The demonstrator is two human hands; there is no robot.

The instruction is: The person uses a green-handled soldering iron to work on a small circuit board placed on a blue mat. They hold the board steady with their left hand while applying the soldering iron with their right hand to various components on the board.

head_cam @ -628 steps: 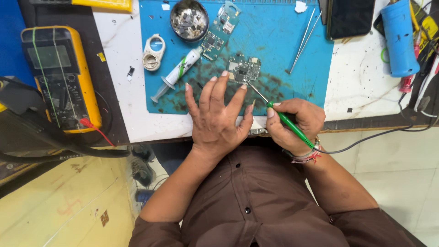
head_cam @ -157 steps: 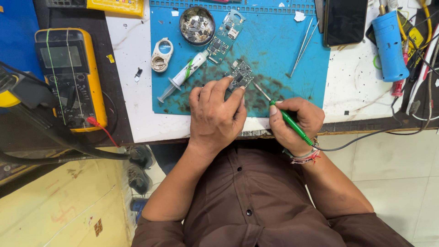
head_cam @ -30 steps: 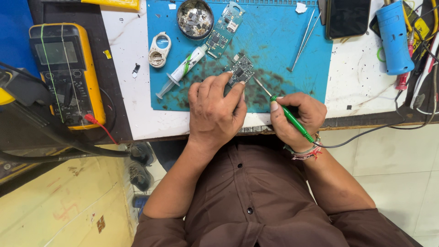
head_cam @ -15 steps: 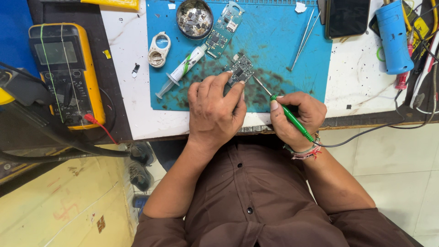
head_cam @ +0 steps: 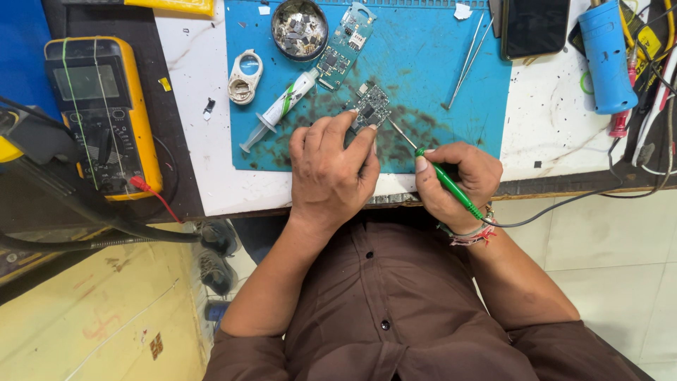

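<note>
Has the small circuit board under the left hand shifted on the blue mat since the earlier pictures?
No. The small circuit board sits at the same spot on the blue mat, just right of the syringe tip, pinned by the left hand.

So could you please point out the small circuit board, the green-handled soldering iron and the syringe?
small circuit board (head_cam: 371,107), head view, middle of the board.
green-handled soldering iron (head_cam: 451,186), head view, green handle.
syringe (head_cam: 282,107), head view, barrel.

Your left hand (head_cam: 331,169) covers the near edge of the small circuit board (head_cam: 371,106); the phone (head_cam: 534,27) and yellow case (head_cam: 173,5) are cut off at top.
</note>
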